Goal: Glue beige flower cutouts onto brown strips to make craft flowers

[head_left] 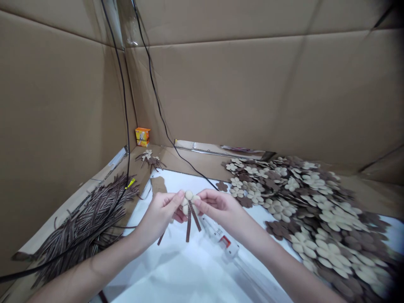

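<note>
Both my hands meet above the white sheet (176, 269) and pinch one small piece between them. My left hand (162, 212) grips the left side of a cream felt flower (189, 200) with its fingers closed. My right hand (217, 206) pinches the flower's right side. Brown striped ribbon strips (190, 221) hang down from the flower's middle. A white glue gun (221, 237) lies on the sheet just under my right wrist.
A heap of cream and brown felt flowers (312, 210) fills the right side. A pile of brown striped ribbon strips (85, 223) lies at the left. An orange box (142, 136) and a finished piece (150, 159) sit in the far corner. Black cables (158, 105) hang down the cardboard walls (252, 92).
</note>
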Motion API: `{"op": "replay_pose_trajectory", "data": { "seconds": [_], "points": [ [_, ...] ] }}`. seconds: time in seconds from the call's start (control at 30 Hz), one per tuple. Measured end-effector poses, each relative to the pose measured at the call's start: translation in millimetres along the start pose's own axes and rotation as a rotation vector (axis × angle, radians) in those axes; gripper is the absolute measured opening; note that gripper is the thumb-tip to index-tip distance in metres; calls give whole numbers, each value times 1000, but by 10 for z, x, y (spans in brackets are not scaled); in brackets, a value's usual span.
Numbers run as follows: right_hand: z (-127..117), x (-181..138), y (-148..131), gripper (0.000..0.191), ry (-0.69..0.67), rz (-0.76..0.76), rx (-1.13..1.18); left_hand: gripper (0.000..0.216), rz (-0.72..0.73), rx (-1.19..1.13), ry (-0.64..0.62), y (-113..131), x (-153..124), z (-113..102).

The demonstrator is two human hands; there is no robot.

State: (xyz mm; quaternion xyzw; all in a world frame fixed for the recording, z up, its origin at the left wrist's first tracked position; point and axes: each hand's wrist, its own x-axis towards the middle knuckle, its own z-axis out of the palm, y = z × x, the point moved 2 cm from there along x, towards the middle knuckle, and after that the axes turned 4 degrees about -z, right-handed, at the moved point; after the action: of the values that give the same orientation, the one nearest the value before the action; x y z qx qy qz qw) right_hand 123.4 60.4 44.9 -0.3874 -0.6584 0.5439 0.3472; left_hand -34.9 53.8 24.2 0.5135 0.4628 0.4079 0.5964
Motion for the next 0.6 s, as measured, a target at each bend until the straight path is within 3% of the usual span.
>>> {"op": "replay_pose_trajectory", "data": {
  "seconds": [0.17, 0.3, 0.43, 0.6],
  "points": [
    [-4, -35, -114, 33, 59, 57, -4, 41, -246, -363, -425, 76, 99, -182],
    [-26, -125, -131, 35, 24, 147, 37, 45, -440, -561, -707, 140, 38, -218],
    [20, -160, -154, 34, -3, 163, 103, 47, -542, -609, -789, 119, -74, -121],
    [78, -157, -219, 34, 0, 110, 143, 51, -575, -651, -793, 119, -144, -75]
  ]
}}
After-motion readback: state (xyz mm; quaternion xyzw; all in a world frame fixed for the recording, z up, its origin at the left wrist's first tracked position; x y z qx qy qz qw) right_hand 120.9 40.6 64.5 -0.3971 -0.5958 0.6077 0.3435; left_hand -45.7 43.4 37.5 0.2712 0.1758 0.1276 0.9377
